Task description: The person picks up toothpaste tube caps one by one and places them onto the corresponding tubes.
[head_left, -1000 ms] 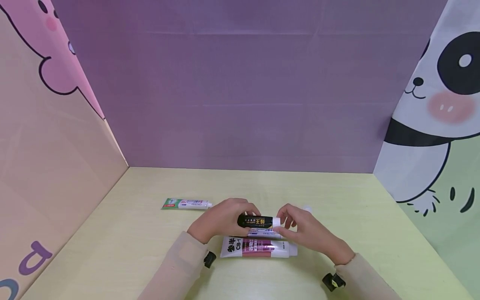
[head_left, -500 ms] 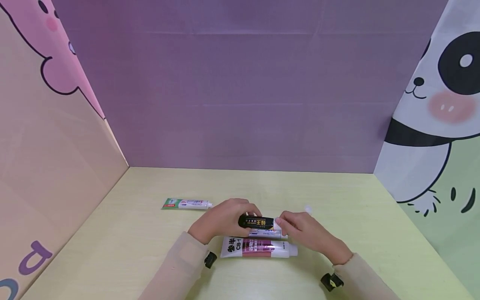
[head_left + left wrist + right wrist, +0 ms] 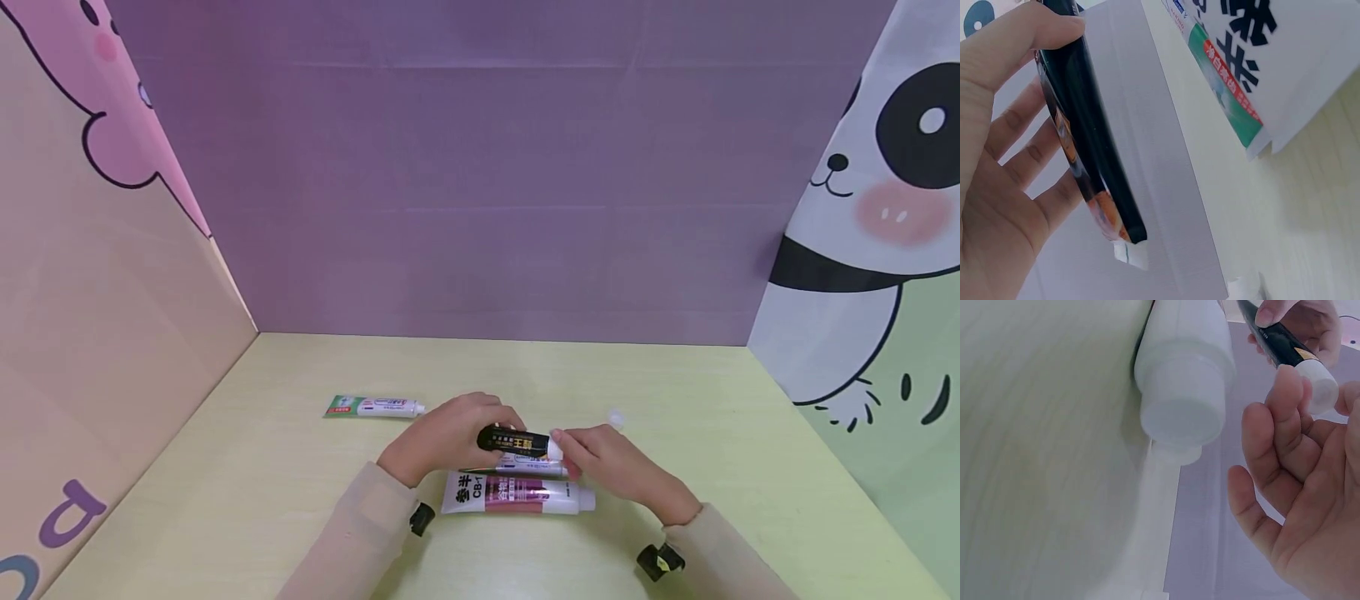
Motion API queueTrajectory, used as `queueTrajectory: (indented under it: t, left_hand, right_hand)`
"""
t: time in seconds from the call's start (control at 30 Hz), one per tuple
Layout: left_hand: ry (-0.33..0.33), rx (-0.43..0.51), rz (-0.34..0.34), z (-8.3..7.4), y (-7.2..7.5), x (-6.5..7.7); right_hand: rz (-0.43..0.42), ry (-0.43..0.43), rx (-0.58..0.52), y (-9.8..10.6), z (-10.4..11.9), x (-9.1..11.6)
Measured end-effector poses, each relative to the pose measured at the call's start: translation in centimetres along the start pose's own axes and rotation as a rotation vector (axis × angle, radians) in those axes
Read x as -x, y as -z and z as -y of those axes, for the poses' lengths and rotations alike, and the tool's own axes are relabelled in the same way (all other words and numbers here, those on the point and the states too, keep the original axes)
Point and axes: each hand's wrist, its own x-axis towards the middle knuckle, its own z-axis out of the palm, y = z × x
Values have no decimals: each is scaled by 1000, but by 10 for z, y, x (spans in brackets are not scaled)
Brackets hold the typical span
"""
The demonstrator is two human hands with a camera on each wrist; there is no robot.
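My left hand holds a black toothpaste tube with gold lettering, thumb on its near side and fingers behind. The tube lies sideways above the table, its white cap pointing right. My right hand pinches that cap between thumb and index finger, its other fingers loosely curled. Just below the black tube a slimmer white toothpaste tube is partly covered in the head view; its green and red tail shows in the left wrist view. Nearest me lies a larger white and magenta toothpaste tube.
A small green and white toothpaste tube lies farther back on the left. Behind my right hand is a small whitish object. A purple back wall and printed side panels enclose the pale table.
My right fingers have closed from a spread pose onto the white cap. The black tube's cap end has dipped slightly, while my left hand keeps its grip in nearly the same place.
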Motion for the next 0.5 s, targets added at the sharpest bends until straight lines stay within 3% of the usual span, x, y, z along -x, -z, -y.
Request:
queueTrajectory:
  t: [0.27, 0.5]
  left_hand:
    - [30, 40, 8, 0, 1, 1]
    - [34, 79, 3, 0, 2, 2]
  right_hand:
    - [-30, 29, -7, 0, -5, 0]
    - [1, 79, -17, 3, -5, 1]
